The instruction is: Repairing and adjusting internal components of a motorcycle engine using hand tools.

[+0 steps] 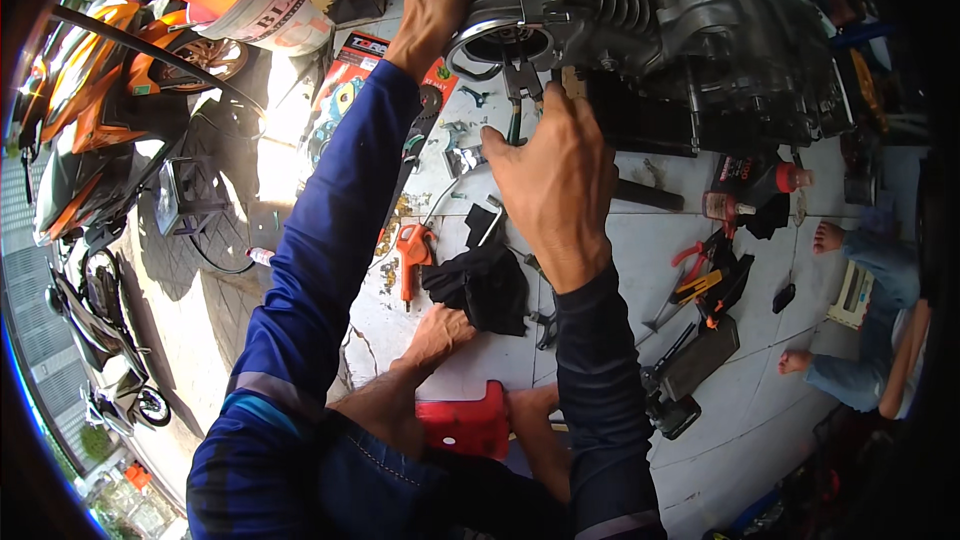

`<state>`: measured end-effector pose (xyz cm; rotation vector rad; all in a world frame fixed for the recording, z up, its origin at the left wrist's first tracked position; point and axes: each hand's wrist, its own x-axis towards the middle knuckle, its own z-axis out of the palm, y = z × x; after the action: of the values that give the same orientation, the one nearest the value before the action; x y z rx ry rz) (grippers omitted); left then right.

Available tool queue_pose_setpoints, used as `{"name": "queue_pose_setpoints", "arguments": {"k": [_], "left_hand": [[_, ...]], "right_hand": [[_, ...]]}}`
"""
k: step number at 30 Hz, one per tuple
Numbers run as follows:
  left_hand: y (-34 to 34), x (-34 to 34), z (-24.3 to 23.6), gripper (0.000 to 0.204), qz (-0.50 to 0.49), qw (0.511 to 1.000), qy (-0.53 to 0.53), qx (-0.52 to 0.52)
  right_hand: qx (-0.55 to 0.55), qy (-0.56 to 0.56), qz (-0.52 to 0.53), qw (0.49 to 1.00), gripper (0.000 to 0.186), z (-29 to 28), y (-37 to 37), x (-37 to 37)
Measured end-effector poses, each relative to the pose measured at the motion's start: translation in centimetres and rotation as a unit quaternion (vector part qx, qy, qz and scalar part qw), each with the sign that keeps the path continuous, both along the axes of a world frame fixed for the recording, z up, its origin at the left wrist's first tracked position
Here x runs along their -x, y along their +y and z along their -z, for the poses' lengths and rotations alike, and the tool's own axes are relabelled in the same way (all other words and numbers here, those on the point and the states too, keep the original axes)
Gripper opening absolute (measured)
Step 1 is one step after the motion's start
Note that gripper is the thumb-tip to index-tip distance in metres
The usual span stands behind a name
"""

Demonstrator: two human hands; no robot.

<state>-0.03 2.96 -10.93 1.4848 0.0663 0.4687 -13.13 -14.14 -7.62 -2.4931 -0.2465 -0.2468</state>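
A grey finned engine fills the upper middle and right, a round opening facing down toward me. My left hand is closed on the left edge of the engine, its fingertips partly out of view. My right hand grips pliers with green handles, their jaws up at the round opening. Exactly what the jaws touch is too small to tell. Below, on the tiled floor, lie a black cloth, an orange blower-like tool and several small metal parts.
An orange motorbike, a bucket and a black scooter stand at left. At right lie red-handled pliers, red bottles and tools, near a seated person. A red stool is beneath me.
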Motion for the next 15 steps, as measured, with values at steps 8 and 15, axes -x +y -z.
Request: {"name": "queue_pose_setpoints", "arguments": {"k": [8, 15], "left_hand": [[-0.1, 0.3, -0.3, 0.054, -0.025, 0.999, 0.018, -0.026], [-0.5, 0.5, -0.8, 0.054, 0.005, 1.0, 0.018, 0.015]], "right_hand": [[-0.138, 0.133, -0.063, 0.979, 0.025, 1.3, -0.2, -1.2], [-0.192, 0.168, -0.074, 0.964, 0.029, 0.9, -0.3, -0.8]]}}
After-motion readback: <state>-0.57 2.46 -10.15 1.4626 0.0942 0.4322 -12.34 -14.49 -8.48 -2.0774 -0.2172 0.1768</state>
